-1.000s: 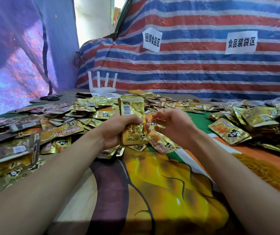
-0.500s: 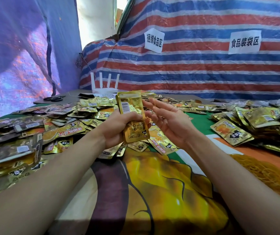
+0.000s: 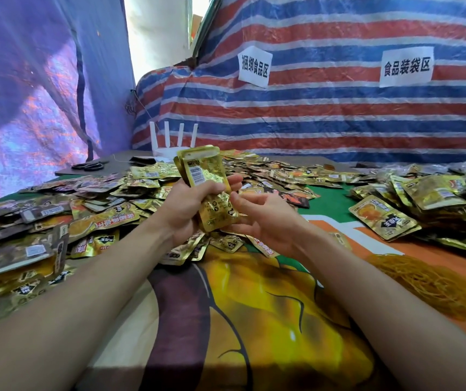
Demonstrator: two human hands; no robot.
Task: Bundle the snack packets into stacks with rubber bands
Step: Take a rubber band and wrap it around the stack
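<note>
My left hand grips an upright stack of gold snack packets round its middle, above the table's centre. My right hand is beside the stack's lower end, palm up, fingers relaxed, with fingertips touching the bottom of the packets. Several loose gold and dark packets lie spread over the left and far side of the table. A heap of yellow rubber bands lies on the cloth at the right.
More gold packets are piled at the right. A white router and black scissors sit at the far left edge. A striped tarp wall with two paper signs stands behind. The printed tablecloth shows near me.
My left hand has raised and tilted the stack slightly. My right hand, curled a second ago and then spread open, has dropped to the stack's lower end.
</note>
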